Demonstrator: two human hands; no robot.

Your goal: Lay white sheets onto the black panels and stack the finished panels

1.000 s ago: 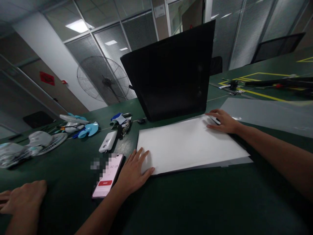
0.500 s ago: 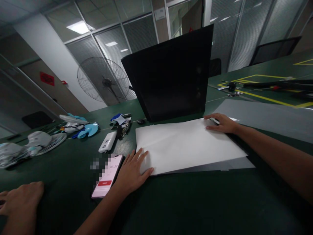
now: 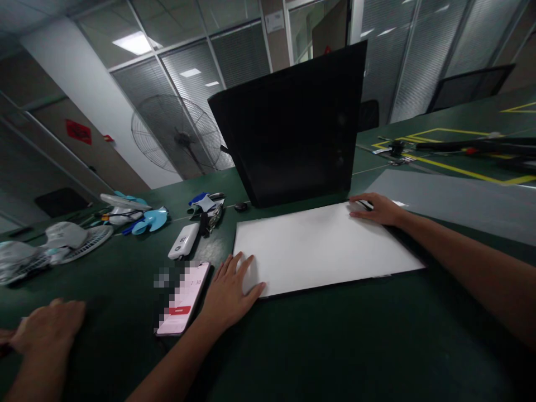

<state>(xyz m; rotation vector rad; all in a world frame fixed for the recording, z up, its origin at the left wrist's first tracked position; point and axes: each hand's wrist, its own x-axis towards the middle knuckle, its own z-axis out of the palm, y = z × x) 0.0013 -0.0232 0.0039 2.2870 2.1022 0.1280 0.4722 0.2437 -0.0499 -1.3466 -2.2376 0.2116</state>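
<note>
Where white paper ends leftward, left hand overlaps it; rightward, right hand.

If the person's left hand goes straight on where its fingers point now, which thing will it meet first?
Beyond the white sheet it touches, the left hand would probably meet the black screen first, low near its left corner; the exact depth is hard to judge.

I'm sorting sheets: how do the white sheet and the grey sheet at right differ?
The white sheet is bright; the grey sheet is duller. The left hand rests on the white sheet, not the grey sheet. The grey sheet runs out of frame; the white sheet doesn't. Both look flat.
</note>
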